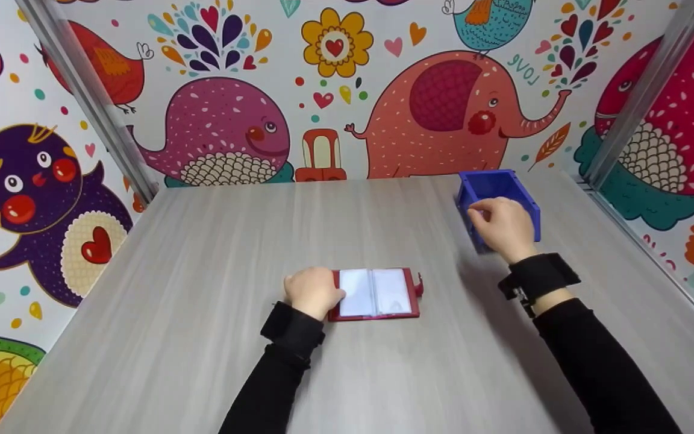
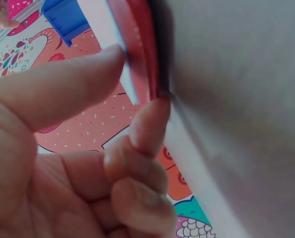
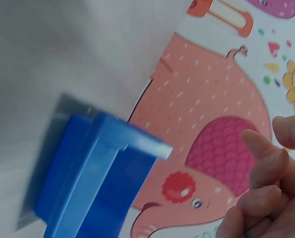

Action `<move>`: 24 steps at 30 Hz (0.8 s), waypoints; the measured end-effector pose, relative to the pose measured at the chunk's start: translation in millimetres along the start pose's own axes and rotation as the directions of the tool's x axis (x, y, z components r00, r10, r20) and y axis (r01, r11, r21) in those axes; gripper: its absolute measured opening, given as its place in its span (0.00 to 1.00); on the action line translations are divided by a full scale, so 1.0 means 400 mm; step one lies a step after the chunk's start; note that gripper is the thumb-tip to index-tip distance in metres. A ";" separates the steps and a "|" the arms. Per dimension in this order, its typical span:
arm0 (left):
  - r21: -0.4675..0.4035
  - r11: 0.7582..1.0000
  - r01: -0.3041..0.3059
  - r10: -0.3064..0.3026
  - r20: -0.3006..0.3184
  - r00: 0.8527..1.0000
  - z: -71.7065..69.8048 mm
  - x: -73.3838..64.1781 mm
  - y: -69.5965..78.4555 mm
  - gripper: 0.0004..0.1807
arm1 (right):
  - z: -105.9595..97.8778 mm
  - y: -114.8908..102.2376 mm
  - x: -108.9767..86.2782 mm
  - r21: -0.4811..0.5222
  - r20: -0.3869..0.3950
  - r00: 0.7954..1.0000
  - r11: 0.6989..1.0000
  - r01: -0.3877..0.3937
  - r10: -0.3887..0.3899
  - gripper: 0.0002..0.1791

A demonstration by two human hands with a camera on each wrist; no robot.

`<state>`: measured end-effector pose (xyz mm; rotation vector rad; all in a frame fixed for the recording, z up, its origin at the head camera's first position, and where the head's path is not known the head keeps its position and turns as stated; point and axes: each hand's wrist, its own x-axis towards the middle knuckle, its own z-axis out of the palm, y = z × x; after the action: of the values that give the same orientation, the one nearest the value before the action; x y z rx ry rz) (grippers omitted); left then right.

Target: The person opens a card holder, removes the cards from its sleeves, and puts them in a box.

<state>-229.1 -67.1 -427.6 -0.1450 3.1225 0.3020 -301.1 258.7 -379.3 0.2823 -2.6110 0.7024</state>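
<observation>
A red card holder (image 1: 414, 307) lies spread flat on the table, showing two pale plastic-sleeved pages and a small strap at its right. My left hand (image 1: 312, 289) pinches its left edge; in the left wrist view the thumb is on the page side and a fingertip (image 2: 151, 126) is at the red cover's edge. Up at the right, my right hand (image 1: 505, 226) hovers over the near left part of a blue plastic bin (image 1: 531, 208). Its fingers (image 3: 264, 198) are loosely curled, the thumb is apart from the index finger, and nothing shows between them.
The pale wood-grain table (image 1: 202, 253) runs back to a wall (image 1: 335, 96) printed with cartoon animals. Metal posts (image 1: 91, 96) stand at both back corners. The blue bin sits near the table's back right, its open top facing up. Black straps circle both wrists.
</observation>
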 end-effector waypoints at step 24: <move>-0.015 1.000 -0.002 0.002 -0.010 1.000 0.002 0.001 -0.002 0.18 | 0.126 -0.127 -0.078 0.080 0.065 0.960 0.960 0.268 -0.273 0.07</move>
<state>-229.6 -67.7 -428.5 -0.1443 3.1309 0.3252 -275.4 192.1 -410.8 0.6861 -2.5510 0.6985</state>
